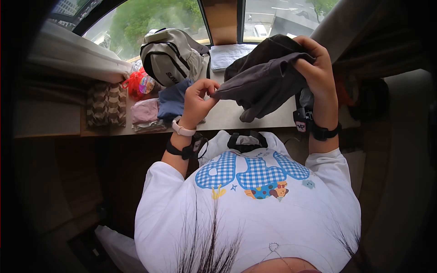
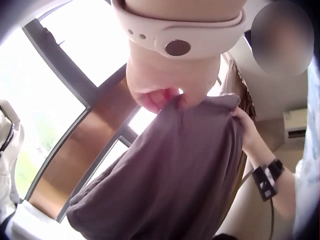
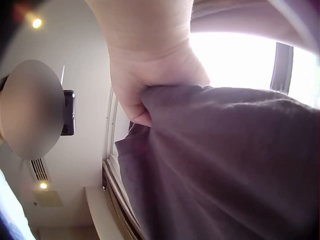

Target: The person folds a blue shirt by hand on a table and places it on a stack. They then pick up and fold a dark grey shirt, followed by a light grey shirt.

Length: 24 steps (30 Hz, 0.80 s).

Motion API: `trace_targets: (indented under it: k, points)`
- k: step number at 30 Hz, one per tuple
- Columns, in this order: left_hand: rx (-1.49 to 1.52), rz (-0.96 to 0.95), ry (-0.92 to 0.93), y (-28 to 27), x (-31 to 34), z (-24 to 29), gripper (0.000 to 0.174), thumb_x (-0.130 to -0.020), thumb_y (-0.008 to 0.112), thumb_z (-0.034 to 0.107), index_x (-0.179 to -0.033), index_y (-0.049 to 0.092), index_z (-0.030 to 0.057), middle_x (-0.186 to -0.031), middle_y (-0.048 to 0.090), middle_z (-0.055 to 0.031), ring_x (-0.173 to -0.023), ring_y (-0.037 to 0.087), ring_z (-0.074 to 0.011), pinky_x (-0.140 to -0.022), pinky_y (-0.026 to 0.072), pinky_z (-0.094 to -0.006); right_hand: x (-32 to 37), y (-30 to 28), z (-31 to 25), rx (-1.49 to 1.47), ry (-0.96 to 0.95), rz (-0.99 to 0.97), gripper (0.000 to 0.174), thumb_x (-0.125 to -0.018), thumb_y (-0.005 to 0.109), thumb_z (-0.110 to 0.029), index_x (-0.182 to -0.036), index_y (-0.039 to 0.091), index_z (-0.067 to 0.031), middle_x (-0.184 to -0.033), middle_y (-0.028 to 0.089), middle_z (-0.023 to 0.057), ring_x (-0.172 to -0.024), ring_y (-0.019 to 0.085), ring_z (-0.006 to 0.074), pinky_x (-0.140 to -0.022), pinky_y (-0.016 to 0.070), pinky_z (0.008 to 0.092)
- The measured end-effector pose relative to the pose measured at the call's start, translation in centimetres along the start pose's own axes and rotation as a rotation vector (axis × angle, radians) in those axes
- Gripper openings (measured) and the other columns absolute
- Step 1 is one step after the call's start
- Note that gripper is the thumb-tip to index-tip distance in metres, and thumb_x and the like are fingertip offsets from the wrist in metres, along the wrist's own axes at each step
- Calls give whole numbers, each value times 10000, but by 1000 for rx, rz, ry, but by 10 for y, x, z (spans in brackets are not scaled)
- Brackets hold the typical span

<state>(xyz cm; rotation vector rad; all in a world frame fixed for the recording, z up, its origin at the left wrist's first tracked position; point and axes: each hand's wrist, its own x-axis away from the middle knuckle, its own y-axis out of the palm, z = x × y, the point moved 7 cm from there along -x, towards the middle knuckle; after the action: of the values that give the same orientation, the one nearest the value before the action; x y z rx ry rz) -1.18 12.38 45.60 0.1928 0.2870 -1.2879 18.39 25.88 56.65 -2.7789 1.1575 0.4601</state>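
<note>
A dark grey-brown garment (image 1: 268,82) hangs in loose folds between the two hands, raised over the ledge in the head view; its exact kind does not show. My left hand (image 1: 199,101) pinches its left corner between thumb and fingers. At its upper right, my right hand (image 1: 317,66) grips the cloth, with the thumb on the near side and some fingers hidden behind the fabric. The left wrist view shows the garment (image 2: 175,170) draping down from the pinch. In the right wrist view the cloth (image 3: 225,150) is bunched under the palm.
Behind the left hand lie a folded blue cloth (image 1: 173,100) and a pink folded cloth (image 1: 144,111). A pale backpack (image 1: 170,57) stands by the window, near a red bag (image 1: 134,85) and a patterned box-like item (image 1: 107,104). A folded white cloth (image 1: 227,55) lies on the sill.
</note>
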Motion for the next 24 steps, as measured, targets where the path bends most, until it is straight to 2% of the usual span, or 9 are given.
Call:
trace_targets:
  k: [6, 7, 10, 12, 15, 16, 18, 22, 24]
  points:
    - [103, -367, -398, 6, 2, 16, 243, -649, 671, -44, -869, 584, 14, -803, 576, -34, -726, 517, -72, -679, 423, -227, 6, 11, -9, -3, -8, -69, 222, -667, 487, 13, -878, 549, 45, -757, 526, -16, -698, 469, 22, -617, 382, 152]
    - [22, -537, -306, 3, 0, 12, 176, -670, 665, -10, -828, 592, 17, -833, 579, -29, -785, 528, -81, -735, 409, -227, 7, 13, -11, 11, -44, -147, 232, -652, 485, 11, -873, 546, 42, -756, 522, -14, -698, 465, 27, -618, 373, 154]
    - [17, -579, -248, 6, -5, 5, 126, -675, 640, 44, -796, 607, 30, -924, 563, -56, -912, 523, -144, -841, 378, -273, 18, 36, -26, -103, -46, -309, 313, -598, 452, -17, -886, 542, 67, -788, 540, 31, -737, 492, 72, -669, 391, 195]
    - [-8, -574, -114, 17, -12, 11, 140, -659, 622, 70, -795, 611, 41, -1040, 530, -89, -1026, 479, -197, -910, 332, -314, 22, 51, -34, -62, -87, -496, 397, -563, 481, -84, -916, 545, 85, -838, 586, 116, -783, 556, 154, -724, 424, 252]
    - [39, -657, -60, 44, -12, 19, 170, -629, 606, 98, -792, 614, 49, -1193, 461, -125, -1142, 410, -260, -972, 280, -374, 30, 64, -39, -70, -138, -643, 407, -538, 512, -118, -897, 548, 72, -808, 596, 150, -695, 584, 223, -669, 449, 286]
    - [70, -700, -68, 52, -10, 24, 181, -619, 602, 106, -791, 615, 51, -1241, 434, -134, -1172, 387, -278, -986, 266, -394, 32, 67, -40, -67, -150, -659, 354, -516, 514, -119, -821, 526, 60, -806, 597, 188, -701, 600, 245, -658, 462, 284]
    - [95, -824, -88, 64, -7, 28, 192, -602, 615, 114, -775, 618, 31, -1224, 469, -146, -1157, 419, -273, -976, 296, -377, 36, 72, -45, -59, -174, -690, 255, -471, 519, -120, -670, 484, 35, -802, 599, 263, -712, 633, 290, -636, 486, 280]
    - [132, -1019, -68, 75, 3, 18, 191, -561, 636, 127, -710, 633, 8, -1101, 565, -127, -1038, 503, -256, -896, 371, -330, 44, 67, -41, -113, -182, -718, 223, -525, 534, -113, -679, 501, 44, -802, 592, 289, -718, 640, 302, -651, 495, 286]
    - [134, -1100, -119, 76, 8, 18, 185, -555, 638, 130, -688, 636, 1, -1093, 570, -123, -1008, 516, -253, -877, 381, -330, 45, 60, -43, -149, -187, -614, 216, -527, 528, -103, -678, 503, 48, -795, 592, 289, -715, 639, 304, -661, 497, 295]
